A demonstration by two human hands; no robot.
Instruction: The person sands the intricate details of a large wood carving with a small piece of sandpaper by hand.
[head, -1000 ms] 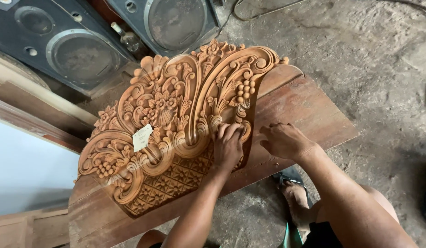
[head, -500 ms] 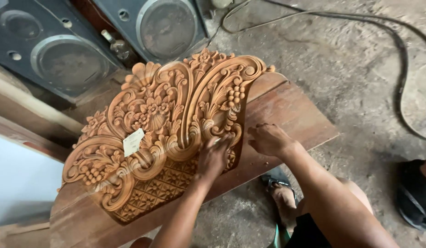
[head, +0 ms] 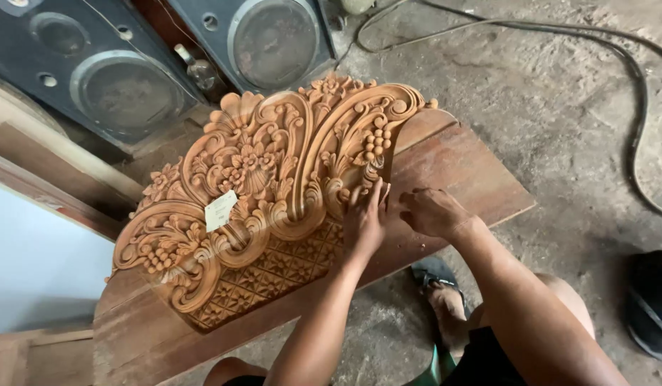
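Leftward-shifted left hand (head: 364,223) fingers hide carving (head: 266,186) edge.

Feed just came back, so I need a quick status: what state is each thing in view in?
Carved wooden panel: lying flat on the plank.
Paper tag: lying on the carving.
Left hand: flat on the panel's edge.
Right hand: curled, resting on the plank.
Cable: loose on the floor.

Carved panel (head: 274,193): bare wood, light orange-brown, matt, deeply cut relief of scrolls and flowers. Small paper tag (head: 220,210) on it, white, matt. Plank (head: 459,179) beneath: darker reddish wood, dull and scuffed. Floor (head: 545,93): rough grey concrete, dusty. Cable (head: 616,53): black, smooth sheath.
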